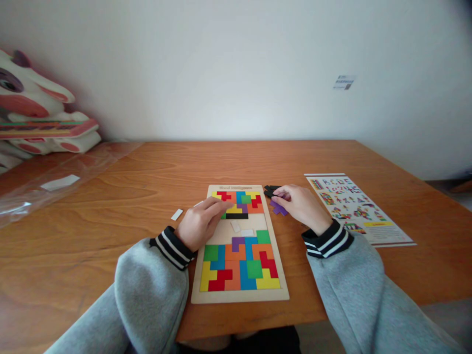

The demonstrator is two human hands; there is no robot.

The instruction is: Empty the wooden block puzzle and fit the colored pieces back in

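Observation:
A wooden puzzle board (239, 296) lies before me, filled with coloured block pieces at its top and bottom, with bare wood in between. My left hand (201, 220) rests over the board's upper left side, fingers stretched toward a yellow piece (233, 209) and holding nothing visible. Just below the fingertips is a long black piece (236, 216). Two white pieces (248, 233) lie loose on the bare strip. To the right of the board, my right hand (295, 204) pinches at a small pile of black puzzle pieces (271, 190). Purple pieces (278, 208) lie under its fingers.
A printed pattern sheet (359, 209) lies on the wooden table (165, 167) at the right. Another white piece (177, 215) is left of the board. Clear plastic wrap (96, 160) and a cow-shaped toy (40, 113) with a keyboard occupy the far left. A wall (221, 73) stands behind.

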